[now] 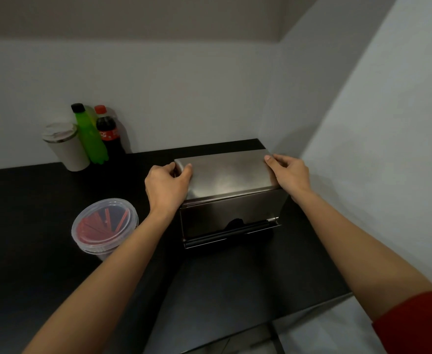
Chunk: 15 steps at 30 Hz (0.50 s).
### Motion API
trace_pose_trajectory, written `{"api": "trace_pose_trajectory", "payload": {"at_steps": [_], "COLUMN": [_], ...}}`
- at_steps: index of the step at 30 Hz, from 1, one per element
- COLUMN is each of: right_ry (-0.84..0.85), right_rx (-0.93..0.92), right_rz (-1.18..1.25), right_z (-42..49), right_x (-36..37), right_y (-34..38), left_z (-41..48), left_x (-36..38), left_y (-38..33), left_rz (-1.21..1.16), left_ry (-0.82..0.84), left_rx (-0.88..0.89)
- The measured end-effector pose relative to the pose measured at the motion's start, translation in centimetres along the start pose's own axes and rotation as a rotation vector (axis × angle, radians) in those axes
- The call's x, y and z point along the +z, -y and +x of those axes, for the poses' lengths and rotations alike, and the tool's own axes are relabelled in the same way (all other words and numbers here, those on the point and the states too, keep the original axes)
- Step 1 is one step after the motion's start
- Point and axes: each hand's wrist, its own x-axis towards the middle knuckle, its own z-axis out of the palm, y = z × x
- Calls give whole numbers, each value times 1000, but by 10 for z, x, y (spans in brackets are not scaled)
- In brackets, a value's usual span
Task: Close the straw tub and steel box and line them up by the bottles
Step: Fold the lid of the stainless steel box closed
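A steel box (pixel 229 192) stands on the black counter near the back right corner, its flat lid down on top. My left hand (pixel 166 186) grips the lid's left end and my right hand (pixel 290 175) grips its right end. Black straws show in the slot along the box's lower front. A clear plastic straw tub (pixel 104 226) with red straws inside sits to the left of the box, a clear lid resting on it. A green bottle (pixel 91 135) and a cola bottle (pixel 109 132) stand against the back wall at the left.
A white lidded cup (pixel 65 146) stands just left of the bottles. The black counter (pixel 31 226) meets walls behind and to the right of the box. Its front edge runs at the lower right, with a pale floor below.
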Motion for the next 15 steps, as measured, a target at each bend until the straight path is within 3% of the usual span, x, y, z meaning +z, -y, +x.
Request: {"api": "trace_pose_trajectory", "payload": {"at_steps": [15], "right_ry": [-9], "right_rx": [-71], "right_rz": [-90], "right_z": [-15], "right_x": [5], "right_y": [4], "left_z": [-5], "left_x": [2], "left_y": [8], "left_rz": [11], "left_ry": [-4], "left_rx": [-19]}}
